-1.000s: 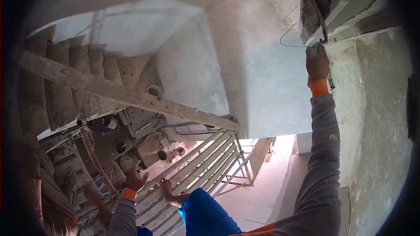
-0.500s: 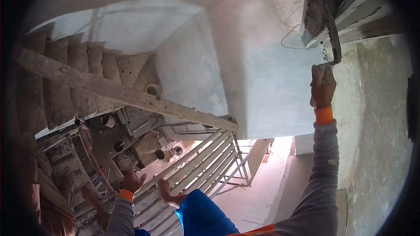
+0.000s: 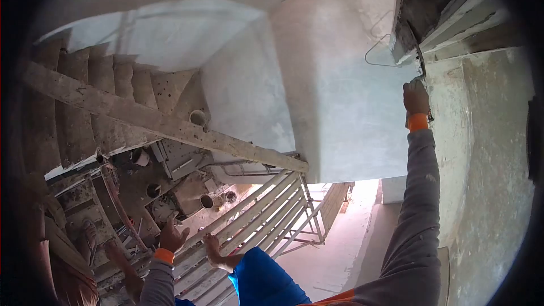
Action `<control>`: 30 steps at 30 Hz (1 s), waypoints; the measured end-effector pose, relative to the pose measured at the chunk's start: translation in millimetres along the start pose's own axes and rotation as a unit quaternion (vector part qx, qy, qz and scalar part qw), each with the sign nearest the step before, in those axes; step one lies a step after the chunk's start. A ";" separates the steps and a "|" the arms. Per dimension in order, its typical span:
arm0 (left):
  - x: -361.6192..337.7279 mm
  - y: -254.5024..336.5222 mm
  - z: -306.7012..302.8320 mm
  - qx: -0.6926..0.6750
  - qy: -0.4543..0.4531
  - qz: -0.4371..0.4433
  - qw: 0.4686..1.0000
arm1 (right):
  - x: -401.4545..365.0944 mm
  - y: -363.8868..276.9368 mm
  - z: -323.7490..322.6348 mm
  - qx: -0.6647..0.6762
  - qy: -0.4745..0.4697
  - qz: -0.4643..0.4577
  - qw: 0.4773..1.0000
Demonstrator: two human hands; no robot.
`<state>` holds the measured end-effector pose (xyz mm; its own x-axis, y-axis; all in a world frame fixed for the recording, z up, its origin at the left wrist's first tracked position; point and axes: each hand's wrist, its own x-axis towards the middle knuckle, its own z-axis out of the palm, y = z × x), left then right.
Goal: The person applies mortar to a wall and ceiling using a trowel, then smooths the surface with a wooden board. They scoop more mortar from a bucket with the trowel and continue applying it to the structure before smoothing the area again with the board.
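My right hand is raised at arm's length and closed around the handle of a trowel. Seen nearly edge-on, the thin dark blade points upward beside the lower corner of a rough plastered beam; whether it touches cannot be told. Low on the left, my left hand has its fingers spread and holds nothing. Beneath that hand lies a slatted scaffold platform, and my bare foot rests on its slats.
A long plank runs diagonally in front of the concrete stairs. One bucket is behind the plank; another bucket stands on the cluttered floor far below. A bent wire sticks out near the beam. A plastered wall rises at right.
My right hand has turned and shifted slightly, bringing the trowel blade from a broader side view to nearly edge-on. The left hand stays almost in place.
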<state>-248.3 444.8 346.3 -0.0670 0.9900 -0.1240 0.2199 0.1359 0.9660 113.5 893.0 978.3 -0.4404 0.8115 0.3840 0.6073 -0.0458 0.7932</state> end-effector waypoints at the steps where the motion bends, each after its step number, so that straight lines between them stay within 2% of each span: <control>1: -1.0 -0.8 0.7 -0.006 0.000 0.002 1.000 | -4.0 -33.4 -40.2 0.087 0.027 0.069 0.993; 2: -0.6 -2.1 1.9 0.020 -0.013 -0.010 1.000 | -6.7 -62.3 -74.2 0.173 0.055 0.137 0.974; 4: -1.2 -5.1 2.9 0.076 -0.041 -0.038 0.996 | -10.7 -89.1 -108.1 0.207 0.074 0.151 0.964; 7: 4.1 -1.9 -0.4 0.051 -0.023 -0.019 0.998 | -20.5 -122.3 -151.9 0.294 0.096 0.157 0.938; 10: 5.3 9.7 -9.0 0.054 -0.026 -0.021 0.998 | -39.9 -130.6 -160.4 0.407 0.106 0.155 0.894; 11: 5.2 11.4 -10.4 0.050 -0.023 -0.014 0.998 | -46.4 -131.7 -160.5 0.398 0.142 0.115 0.899; 14: 4.8 13.1 -12.4 0.041 -0.009 0.013 0.999 | -66.3 -129.2 -150.8 0.480 0.119 0.148 0.856; 16: 4.5 14.0 -12.4 0.039 0.013 0.039 0.998 | -65.6 -116.0 -134.2 0.395 0.086 0.129 0.905; 18: 4.2 17.0 -16.1 0.012 -0.032 -0.015 0.999 | -49.7 -110.1 -114.1 0.262 0.081 0.100 0.957; 19: 3.5 19.0 -17.5 -0.001 -0.055 -0.044 0.998 | -37.3 -111.7 -109.7 0.265 0.040 0.145 0.953; 21: 4.0 17.8 -16.0 -0.007 -0.043 -0.024 0.999 | -9.1 -73.0 -59.8 0.209 0.046 0.079 0.974; 23: 3.6 17.4 -15.5 0.003 -0.034 -0.015 0.999 | -1.6 -55.4 -50.9 0.183 0.055 0.073 0.979; 24: 2.7 18.3 -15.5 0.016 -0.030 -0.016 0.999 | 2.6 -53.4 -65.9 0.186 0.061 0.098 0.976; 25: 2.2 19.1 -15.4 0.029 -0.025 -0.018 0.999 | -1.5 -68.4 -98.9 0.229 0.021 0.159 0.960; 28: 2.0 4.4 -9.2 0.003 -0.018 -0.009 1.000 | -25.4 -98.0 -144.1 0.188 0.132 0.067 0.971; 30: 1.0 3.5 -8.2 0.028 -0.003 0.008 1.000 | -37.7 -116.1 -171.2 0.326 0.111 0.107 0.933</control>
<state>-255.6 445.9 351.5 -0.0568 0.9922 -0.1112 0.2750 0.1226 0.9536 -53.6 768.0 952.6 -0.3444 0.6811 0.6461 0.9384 0.2293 0.2586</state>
